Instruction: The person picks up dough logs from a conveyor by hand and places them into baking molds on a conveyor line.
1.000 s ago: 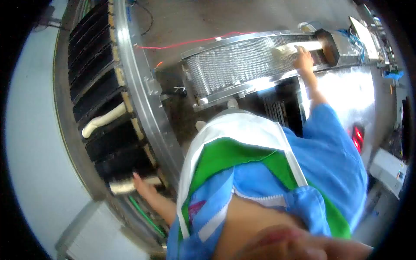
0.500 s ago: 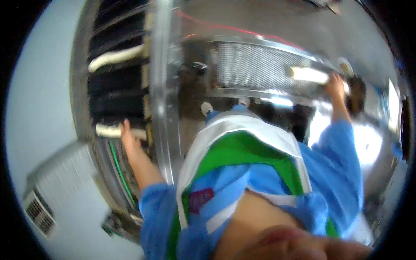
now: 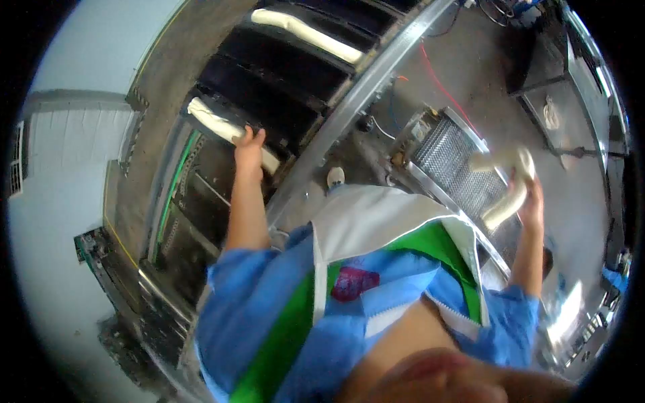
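Note:
My left hand point(image 3: 248, 151) lies on a pale dough-like strip point(image 3: 212, 121) in a dark tray slot of the conveyor, fingers spread over its middle. In my right hand point(image 3: 531, 198) a second pale strip point(image 3: 508, 201) is gripped; it is bent over the hand, with both ends hanging down above the metal mesh belt point(image 3: 447, 154). Another pale strip point(image 3: 306, 35) rests in a slot farther up the dark trays point(image 3: 269, 77).
A metal rail point(image 3: 366, 84) edges the trays beside my body. Beyond the mesh belt stands a metal frame table point(image 3: 554, 87). A red cable point(image 3: 440, 80) runs over the floor. The conveyor's green strip point(image 3: 178, 185) is at the left.
My view has turned toward the trays. The right-hand strip, earlier lying on the mesh belt, is now lifted and bent. My left hand remains at the strip in the tray.

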Demonstrator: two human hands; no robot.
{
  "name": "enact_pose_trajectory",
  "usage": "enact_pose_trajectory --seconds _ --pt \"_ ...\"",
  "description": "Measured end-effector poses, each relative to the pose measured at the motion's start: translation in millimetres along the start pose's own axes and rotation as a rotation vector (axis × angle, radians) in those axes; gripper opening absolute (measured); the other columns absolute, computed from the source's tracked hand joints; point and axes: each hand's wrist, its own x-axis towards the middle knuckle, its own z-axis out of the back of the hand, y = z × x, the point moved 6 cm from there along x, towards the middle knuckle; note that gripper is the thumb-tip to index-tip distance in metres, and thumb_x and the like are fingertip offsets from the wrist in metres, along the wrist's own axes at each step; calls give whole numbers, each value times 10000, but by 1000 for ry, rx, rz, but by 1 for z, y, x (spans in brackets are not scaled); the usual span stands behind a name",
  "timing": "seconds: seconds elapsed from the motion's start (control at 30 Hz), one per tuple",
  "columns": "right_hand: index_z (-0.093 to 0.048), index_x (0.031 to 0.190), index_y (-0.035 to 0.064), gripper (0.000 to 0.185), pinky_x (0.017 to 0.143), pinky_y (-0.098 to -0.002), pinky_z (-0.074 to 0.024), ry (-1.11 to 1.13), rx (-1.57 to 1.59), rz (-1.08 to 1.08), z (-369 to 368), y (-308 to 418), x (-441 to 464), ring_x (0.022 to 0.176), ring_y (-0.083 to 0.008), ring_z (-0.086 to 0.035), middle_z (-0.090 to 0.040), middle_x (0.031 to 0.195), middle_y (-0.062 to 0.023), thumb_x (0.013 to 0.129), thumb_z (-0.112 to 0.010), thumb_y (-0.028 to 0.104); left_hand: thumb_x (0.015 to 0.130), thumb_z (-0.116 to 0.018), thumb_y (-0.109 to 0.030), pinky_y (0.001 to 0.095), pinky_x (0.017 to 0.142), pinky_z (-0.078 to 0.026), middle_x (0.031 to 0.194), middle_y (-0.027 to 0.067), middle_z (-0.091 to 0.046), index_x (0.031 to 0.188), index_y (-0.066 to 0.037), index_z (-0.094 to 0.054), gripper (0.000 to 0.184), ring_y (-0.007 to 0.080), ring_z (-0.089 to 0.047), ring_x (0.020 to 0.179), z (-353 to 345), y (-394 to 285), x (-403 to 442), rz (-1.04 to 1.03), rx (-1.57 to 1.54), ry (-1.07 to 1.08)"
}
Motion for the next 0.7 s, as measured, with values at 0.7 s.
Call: enact_pose_trajectory --seconds 0.7 --pt "-376 1265 76 531 703 -311 -504 402 -655 53 -416 4 168 999 -201 -528 -433 1224 -95 775 -563 158 747 -612 -368 415 1055 -156 1373 318 -118 1266 17 -387 685 432 -177 1271 28 35 62 -401 469 8"
